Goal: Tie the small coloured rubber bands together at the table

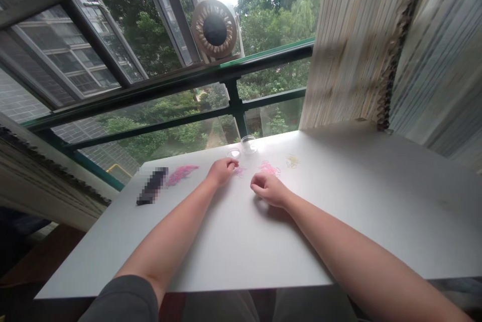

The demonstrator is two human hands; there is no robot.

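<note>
My left hand (222, 172) is over the white table with its fingertips pinched together, right beside a small pile of purple bands (239, 172). Whatever that pinch holds is too small to see. My right hand (270, 189) is curled closed just in front of a pile of pink bands (269, 167); its fingers hide anything inside. Farther right lies a little heap of yellowish bands (292, 161). To the left of my left hand spreads a longer pile of pink-red bands (181, 175). Behind my hands are a clear round lid (234, 153) and a clear round tub (249, 145).
A dark, blurred-out oblong object (152, 186) lies near the table's left edge. The white table (241, 251) backs onto a window with a green railing (181, 123). A round fan-like device (214, 29) is above the rail. Striped curtains (350, 50) hang at the right.
</note>
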